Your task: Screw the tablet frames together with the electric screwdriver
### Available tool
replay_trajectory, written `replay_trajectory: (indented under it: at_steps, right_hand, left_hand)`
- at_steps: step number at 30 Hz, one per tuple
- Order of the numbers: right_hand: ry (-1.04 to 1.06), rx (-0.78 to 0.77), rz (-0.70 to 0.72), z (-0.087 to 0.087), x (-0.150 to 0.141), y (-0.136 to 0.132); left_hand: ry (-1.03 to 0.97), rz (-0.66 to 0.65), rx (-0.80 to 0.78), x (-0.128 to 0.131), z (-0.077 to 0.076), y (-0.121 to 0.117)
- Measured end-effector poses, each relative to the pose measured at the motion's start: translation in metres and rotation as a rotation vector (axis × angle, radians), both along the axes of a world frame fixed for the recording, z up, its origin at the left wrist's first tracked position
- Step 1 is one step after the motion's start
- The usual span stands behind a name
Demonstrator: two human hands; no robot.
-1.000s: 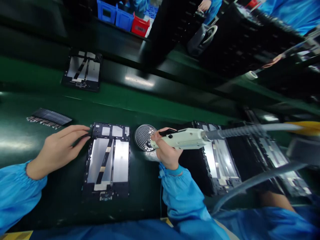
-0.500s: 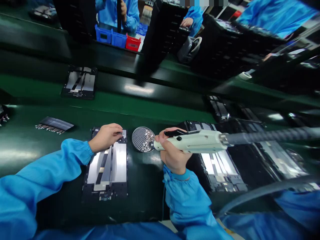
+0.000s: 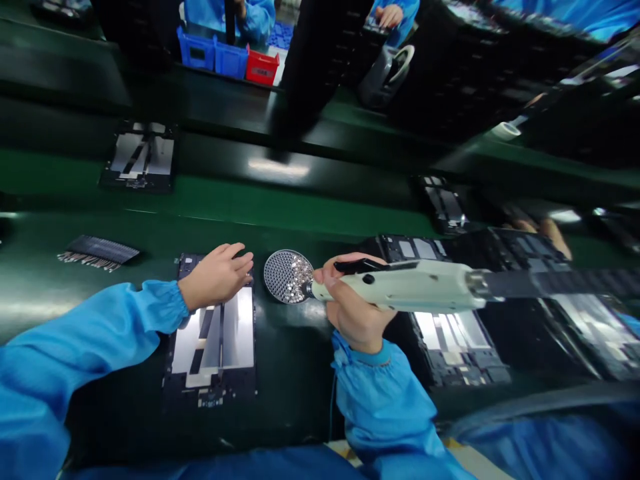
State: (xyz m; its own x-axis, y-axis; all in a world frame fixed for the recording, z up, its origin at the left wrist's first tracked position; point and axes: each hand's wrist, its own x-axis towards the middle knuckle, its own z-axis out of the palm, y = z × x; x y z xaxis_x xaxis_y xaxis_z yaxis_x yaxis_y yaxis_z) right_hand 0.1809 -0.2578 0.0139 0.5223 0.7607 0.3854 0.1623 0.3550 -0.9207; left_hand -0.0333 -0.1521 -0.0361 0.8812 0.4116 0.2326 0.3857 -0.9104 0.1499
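Observation:
My right hand [image 3: 357, 313] is wrapped round a pale green electric screwdriver [image 3: 430, 285] that lies nearly level. Its tip reaches the right part of a round screw tray [image 3: 279, 275] full of small holes, where shiny screws are heaped. My left hand [image 3: 217, 275] is over the top end of a tablet [image 3: 237, 333] lying opened on the bench, its fingers stretched out and holding nothing that I can see. That hand covers the tablet's upper part. Silver plates and dark ribbon cables show below it.
A row of small dark parts [image 3: 100, 251] lies at the left. Another opened tablet [image 3: 143, 155] is on the green strip behind. Stacked tablets [image 3: 453, 333] stand at the right. Blue bins [image 3: 230, 60], a red bin [image 3: 262, 67] and co-workers in blue sleeves are at the back.
My left hand's fingers have straightened from a pinch at the tablet's top right corner. The screwdriver tip stays at the screw tray. A person's fingers now show beyond the stacks at the right.

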Motion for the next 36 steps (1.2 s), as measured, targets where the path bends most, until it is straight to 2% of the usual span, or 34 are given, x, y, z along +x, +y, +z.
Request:
replay_trajectory:
  at_steps: [4, 9, 13, 17, 21, 26, 30, 36]
  right_hand:
    - [0.035, 0.02, 0.006, 0.006, -0.004, 0.001]
    - [0.032, 0.047, 0.017, 0.011, -0.005, 0.004]
    - [-0.017, 0.033, 0.049, 0.02, -0.009, 0.004]
    - [-0.063, -0.006, 0.13, 0.029, -0.029, 0.007]
    - [-0.1, -0.034, 0.224, 0.022, -0.048, 0.012]
    - [-0.14, -0.055, 0.272, 0.006, -0.052, 0.016]
    - [-0.106, -0.015, 0.283, 0.005, -0.052, 0.018]
    - [-0.077, -0.035, 0.29, 0.006, -0.052, 0.018]
  left_hand:
    - [0.079, -0.02, 0.008, -0.007, 0.006, -0.003]
    - [0.189, -0.017, 0.045, -0.009, 0.006, -0.005]
    - [0.115, -0.002, 0.078, -0.011, 0.004, -0.033]
    - [0.01, -0.028, 0.052, -0.015, -0.001, -0.063]
    - [-0.052, -0.032, 0.028, -0.015, -0.002, -0.068]
    - [-0.088, -0.033, -0.004, -0.012, 0.001, -0.065]
    - [-0.107, -0.028, 0.0, -0.011, 0.003, -0.066]
    - [-0.128, -0.015, 0.025, -0.011, 0.003, -0.068]
